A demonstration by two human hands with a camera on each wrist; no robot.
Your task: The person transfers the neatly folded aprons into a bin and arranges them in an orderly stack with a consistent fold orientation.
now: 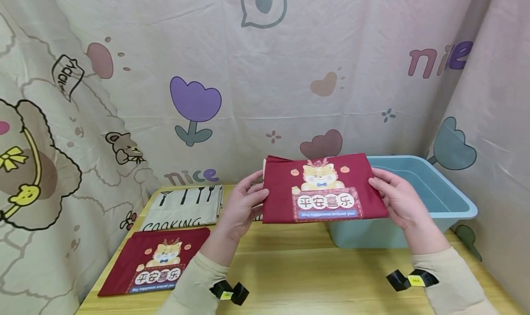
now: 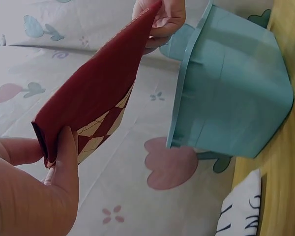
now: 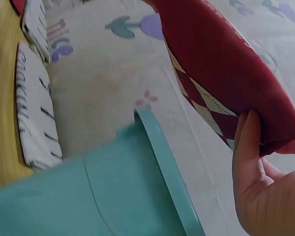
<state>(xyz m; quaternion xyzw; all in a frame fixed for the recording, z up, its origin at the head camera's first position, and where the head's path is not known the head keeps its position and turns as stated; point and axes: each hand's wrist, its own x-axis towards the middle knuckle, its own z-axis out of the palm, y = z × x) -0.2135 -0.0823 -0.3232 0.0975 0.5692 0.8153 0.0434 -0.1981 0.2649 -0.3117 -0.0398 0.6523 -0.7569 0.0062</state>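
Observation:
Both hands hold up a folded red cloth (image 1: 281,191) by its two short sides, above the table. A cartoon animal in antlers and Chinese lettering are printed on its front. My left hand (image 1: 240,209) pinches the left edge, and my right hand (image 1: 399,197) pinches the right edge. Seen from the left wrist, the cloth (image 2: 103,83) is a flat, layered bundle with a red-and-cream checked underside. From the right wrist, thumb and fingers of the right hand (image 3: 270,196) clasp its corner.
A light-blue plastic bin (image 1: 364,234) stands at the right, partly behind the held cloth. On the left of the wooden table (image 1: 290,278) lie a matching folded red cloth (image 1: 120,273) and a white folded cloth (image 1: 178,209) lettered COOKING. Another white folded cloth (image 3: 37,108) lies nearer the bin.

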